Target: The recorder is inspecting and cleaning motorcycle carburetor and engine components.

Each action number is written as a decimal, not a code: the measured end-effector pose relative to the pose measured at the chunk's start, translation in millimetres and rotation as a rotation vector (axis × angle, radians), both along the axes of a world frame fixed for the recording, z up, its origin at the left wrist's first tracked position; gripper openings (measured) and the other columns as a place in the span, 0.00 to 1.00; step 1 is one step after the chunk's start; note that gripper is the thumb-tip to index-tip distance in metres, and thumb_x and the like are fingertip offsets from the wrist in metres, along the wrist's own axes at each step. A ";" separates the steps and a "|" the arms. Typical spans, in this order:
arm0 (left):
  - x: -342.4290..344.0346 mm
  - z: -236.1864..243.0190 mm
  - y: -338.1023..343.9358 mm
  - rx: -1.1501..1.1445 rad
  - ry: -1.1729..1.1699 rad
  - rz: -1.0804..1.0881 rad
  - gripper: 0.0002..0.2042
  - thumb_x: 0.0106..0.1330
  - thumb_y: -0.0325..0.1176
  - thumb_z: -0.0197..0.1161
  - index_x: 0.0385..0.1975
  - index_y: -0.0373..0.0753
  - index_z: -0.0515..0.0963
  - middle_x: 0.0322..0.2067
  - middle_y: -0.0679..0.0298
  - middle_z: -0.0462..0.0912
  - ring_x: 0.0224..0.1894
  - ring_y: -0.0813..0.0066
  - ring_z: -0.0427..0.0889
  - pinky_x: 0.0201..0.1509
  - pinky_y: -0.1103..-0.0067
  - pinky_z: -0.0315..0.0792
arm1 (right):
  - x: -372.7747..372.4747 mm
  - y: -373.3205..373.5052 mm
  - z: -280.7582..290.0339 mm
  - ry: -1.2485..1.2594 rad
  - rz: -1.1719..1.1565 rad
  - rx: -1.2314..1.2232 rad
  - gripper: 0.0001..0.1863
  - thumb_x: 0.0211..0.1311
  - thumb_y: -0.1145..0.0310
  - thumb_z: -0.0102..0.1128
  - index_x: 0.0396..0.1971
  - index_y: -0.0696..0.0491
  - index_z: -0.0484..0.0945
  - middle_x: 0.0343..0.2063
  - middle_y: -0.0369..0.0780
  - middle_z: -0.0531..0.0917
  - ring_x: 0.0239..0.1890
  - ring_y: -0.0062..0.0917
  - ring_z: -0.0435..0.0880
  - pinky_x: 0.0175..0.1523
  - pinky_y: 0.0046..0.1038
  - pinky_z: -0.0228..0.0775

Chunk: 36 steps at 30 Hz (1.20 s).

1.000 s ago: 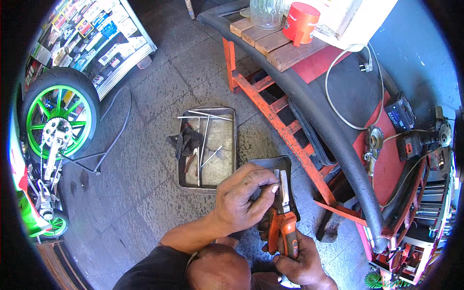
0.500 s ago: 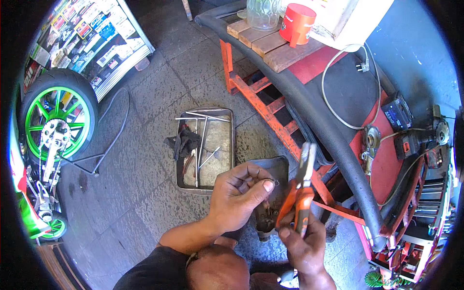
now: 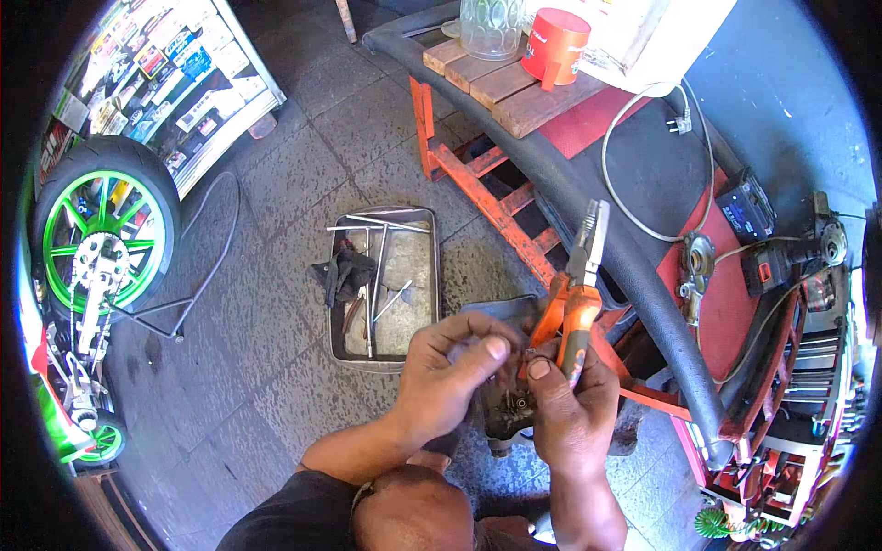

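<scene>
Orange-handled pliers [image 3: 582, 266] are held in my right hand [image 3: 577, 404], jaws pointing up and away and the orange grips spread apart. Its thumb and a finger come together near the handles, close to the fingertips of my left hand [image 3: 450, 367]. Thumb and forefinger of my left hand are pinched together; whatever lies between them is too small and blurred to name. Beneath both hands rests a dark grey, box-shaped part [image 3: 501, 424] with grimy fittings inside, partly hidden by the hands.
A metal tray [image 3: 424, 266] holding rods, a T-handle wrench and a black cloth lies ahead on the tiled floor. To the right stands an orange-framed bench [image 3: 496, 207] bearing a red mug [image 3: 556, 46] and a cordless tool [image 3: 772, 266]. A green-rimmed motorcycle wheel [image 3: 60, 248] is at left.
My right hand has moved up and closer to my left, its thumb now by the left fingertips. The pliers have risen with it. The whole view has shifted slightly.
</scene>
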State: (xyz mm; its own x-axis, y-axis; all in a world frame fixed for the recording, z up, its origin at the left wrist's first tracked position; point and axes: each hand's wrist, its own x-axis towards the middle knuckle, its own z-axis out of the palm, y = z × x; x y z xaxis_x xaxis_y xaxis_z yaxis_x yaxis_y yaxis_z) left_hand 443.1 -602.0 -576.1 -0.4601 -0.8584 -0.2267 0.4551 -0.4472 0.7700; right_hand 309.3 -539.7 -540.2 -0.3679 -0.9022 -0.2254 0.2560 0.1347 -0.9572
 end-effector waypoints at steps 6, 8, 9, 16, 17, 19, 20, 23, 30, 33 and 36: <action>-0.8 -11.2 -9.8 -0.393 0.038 -0.076 0.09 0.67 0.27 0.69 0.44 0.34 0.82 0.43 0.63 0.78 0.47 0.77 0.76 0.53 0.78 0.71 | -11.6 -5.5 -1.8 -0.190 0.093 0.076 0.06 0.66 0.73 0.63 0.37 0.59 0.78 0.27 0.32 0.77 0.30 0.13 0.72 0.35 0.18 0.64; 1.5 -11.5 -11.1 -0.367 0.075 -0.122 0.08 0.67 0.26 0.68 0.44 0.34 0.82 0.43 0.63 0.78 0.48 0.77 0.75 0.54 0.78 0.70 | -12.8 -6.6 -3.1 -0.207 0.111 0.098 0.06 0.66 0.73 0.63 0.37 0.59 0.79 0.26 0.32 0.77 0.30 0.13 0.72 0.36 0.18 0.65; 2.3 -11.6 -12.0 -0.344 0.087 -0.129 0.08 0.67 0.26 0.68 0.43 0.33 0.82 0.42 0.64 0.78 0.46 0.78 0.76 0.53 0.79 0.70 | -12.7 -6.8 -3.5 -0.218 0.120 0.113 0.06 0.66 0.73 0.63 0.38 0.60 0.79 0.28 0.32 0.77 0.31 0.14 0.73 0.37 0.18 0.65; 4.8 -4.4 -6.4 -0.150 -0.093 -0.101 0.08 0.69 0.28 0.68 0.43 0.31 0.81 0.36 0.68 0.82 0.38 0.86 0.78 0.44 0.84 0.74 | -5.9 -2.6 -2.1 0.162 0.061 -0.004 0.06 0.63 0.76 0.65 0.37 0.62 0.81 0.44 0.39 0.77 0.41 0.18 0.77 0.47 0.21 0.70; 3.9 -3.0 -5.1 -0.170 -0.125 -0.088 0.08 0.69 0.28 0.68 0.44 0.31 0.81 0.36 0.68 0.83 0.38 0.86 0.79 0.43 0.84 0.75 | -5.4 -2.4 -2.2 0.159 0.043 0.010 0.05 0.62 0.77 0.65 0.37 0.62 0.81 0.45 0.40 0.77 0.42 0.19 0.77 0.48 0.21 0.70; 1.4 -0.3 -2.2 -0.202 -0.169 -0.057 0.09 0.69 0.28 0.68 0.45 0.31 0.81 0.37 0.66 0.84 0.38 0.86 0.80 0.42 0.84 0.75 | -5.6 -2.6 -2.7 0.178 0.012 0.029 0.05 0.61 0.80 0.64 0.36 0.62 0.81 0.48 0.41 0.76 0.45 0.20 0.77 0.51 0.22 0.71; 0.7 0.8 -1.2 -0.176 -0.166 -0.061 0.10 0.68 0.28 0.69 0.45 0.30 0.81 0.37 0.65 0.84 0.39 0.83 0.81 0.44 0.83 0.76 | -6.3 -2.5 -3.0 0.173 0.004 0.020 0.05 0.61 0.80 0.64 0.36 0.62 0.81 0.48 0.41 0.76 0.45 0.20 0.78 0.51 0.22 0.71; -0.7 3.0 1.0 -0.104 -0.156 -0.066 0.12 0.66 0.29 0.71 0.45 0.29 0.81 0.39 0.62 0.85 0.41 0.79 0.83 0.46 0.80 0.78 | -8.1 -3.2 -4.0 0.143 -0.007 -0.011 0.05 0.61 0.80 0.63 0.36 0.61 0.81 0.48 0.42 0.77 0.44 0.20 0.78 0.51 0.22 0.70; -0.3 5.5 4.9 -0.222 -0.274 -0.021 0.08 0.67 0.28 0.69 0.40 0.31 0.81 0.36 0.63 0.85 0.35 0.83 0.81 0.39 0.83 0.75 | -5.8 -1.4 -5.5 0.086 -0.007 0.024 0.04 0.61 0.80 0.61 0.35 0.61 0.79 0.43 0.39 0.78 0.39 0.17 0.77 0.46 0.21 0.70; -0.6 2.8 -0.6 -0.499 -0.412 0.123 0.06 0.65 0.25 0.69 0.37 0.32 0.81 0.34 0.62 0.84 0.33 0.80 0.80 0.39 0.82 0.75 | -8.5 8.8 -1.8 -0.055 0.059 0.054 0.05 0.60 0.81 0.60 0.35 0.59 0.77 0.36 0.36 0.77 0.35 0.15 0.74 0.41 0.20 0.67; 2.4 -1.8 -10.8 -0.745 -0.531 0.274 0.05 0.62 0.22 0.68 0.36 0.32 0.82 0.33 0.59 0.84 0.35 0.74 0.81 0.40 0.78 0.76 | -8.6 26.3 8.3 -0.242 0.168 0.079 0.08 0.56 0.79 0.62 0.36 0.58 0.75 0.29 0.33 0.75 0.32 0.14 0.71 0.38 0.19 0.64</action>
State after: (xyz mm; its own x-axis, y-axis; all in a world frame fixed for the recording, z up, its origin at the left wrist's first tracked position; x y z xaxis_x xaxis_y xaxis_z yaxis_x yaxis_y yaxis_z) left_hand 445.5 -612.8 -577.9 -0.2160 -0.9290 0.3003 -0.0196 0.3117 0.9500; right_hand 300.6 -513.5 -531.9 -0.1423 -0.9221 -0.3598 0.4431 0.2657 -0.8562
